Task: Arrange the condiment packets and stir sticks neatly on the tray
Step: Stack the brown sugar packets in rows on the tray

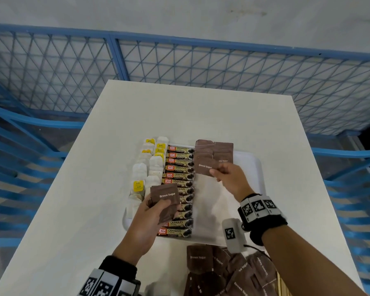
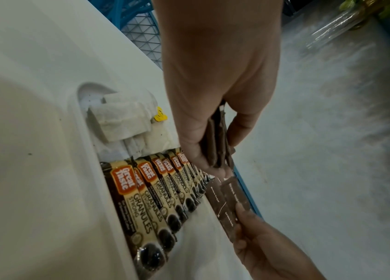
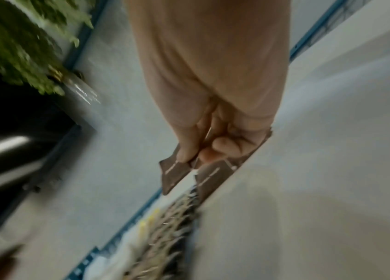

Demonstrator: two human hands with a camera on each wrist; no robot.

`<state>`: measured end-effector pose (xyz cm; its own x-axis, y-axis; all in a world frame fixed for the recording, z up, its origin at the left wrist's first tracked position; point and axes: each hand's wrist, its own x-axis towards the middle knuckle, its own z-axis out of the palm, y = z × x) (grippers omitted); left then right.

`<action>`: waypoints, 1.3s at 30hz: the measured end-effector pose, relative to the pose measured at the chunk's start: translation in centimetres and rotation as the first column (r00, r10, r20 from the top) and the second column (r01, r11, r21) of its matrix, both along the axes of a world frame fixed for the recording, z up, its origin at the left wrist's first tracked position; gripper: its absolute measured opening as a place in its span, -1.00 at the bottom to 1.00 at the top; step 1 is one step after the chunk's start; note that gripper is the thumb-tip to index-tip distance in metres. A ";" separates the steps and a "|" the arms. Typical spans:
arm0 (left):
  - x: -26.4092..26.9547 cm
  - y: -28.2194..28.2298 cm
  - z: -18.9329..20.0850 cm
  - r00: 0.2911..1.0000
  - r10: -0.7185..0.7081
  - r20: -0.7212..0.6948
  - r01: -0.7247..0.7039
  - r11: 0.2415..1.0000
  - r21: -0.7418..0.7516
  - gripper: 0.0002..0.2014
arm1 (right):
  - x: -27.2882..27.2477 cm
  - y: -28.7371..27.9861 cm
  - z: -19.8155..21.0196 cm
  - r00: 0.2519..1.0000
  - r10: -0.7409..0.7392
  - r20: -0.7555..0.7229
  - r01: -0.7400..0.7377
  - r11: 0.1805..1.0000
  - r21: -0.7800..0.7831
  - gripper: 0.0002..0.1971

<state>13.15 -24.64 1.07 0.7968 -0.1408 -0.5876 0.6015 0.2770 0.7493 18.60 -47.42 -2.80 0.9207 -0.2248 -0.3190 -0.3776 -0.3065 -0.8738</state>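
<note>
A white tray (image 1: 254, 167) lies on the white table (image 1: 201, 107). It holds tea bags (image 1: 140, 170) at its left, a column of coffee granule sticks (image 1: 178, 182) in the middle and overlapping brown sugar packets (image 1: 214, 150) at the far right. My left hand (image 1: 152, 212) grips a small stack of brown sugar packets (image 1: 166, 198) above the tray's near left part; the stack (image 2: 218, 144) shows edge-on in the left wrist view. My right hand (image 1: 226, 176) pinches one brown sugar packet (image 1: 204, 165) at the near end of the sugar rows. The right wrist view is blurred; the right hand (image 3: 196, 151) pinches a packet (image 3: 175, 174) there.
A loose heap of brown sugar packets (image 1: 229, 272) lies at the table's near edge. Blue mesh fencing (image 1: 179, 60) surrounds the table. The tray's near right part (image 1: 214, 201) is bare.
</note>
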 end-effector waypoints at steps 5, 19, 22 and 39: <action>-0.3 0.1 -0.1 0.999 -0.031 0.031 0.031 0.999 0.016 -0.73 | 2.0 -1.1 -1.6 0.999 -0.019 -0.049 0.013 0.992 -0.129 -0.89; -0.4 -0.3 0.2 0.997 -0.036 0.072 0.035 0.999 0.008 -0.77 | 3.2 0.2 -2.7 0.996 -0.090 -0.006 0.086 0.966 -0.243 -0.81; -0.4 -0.4 0.3 0.995 -0.044 0.085 0.042 0.999 0.020 -0.76 | 2.8 0.6 -2.3 0.993 -0.106 0.045 0.115 0.951 -0.287 -0.74; -0.2 -1.5 -0.1 0.996 -0.086 0.039 0.085 0.996 0.020 -0.82 | -4.2 4.0 2.5 0.950 0.312 0.004 -0.290 0.878 0.381 -0.96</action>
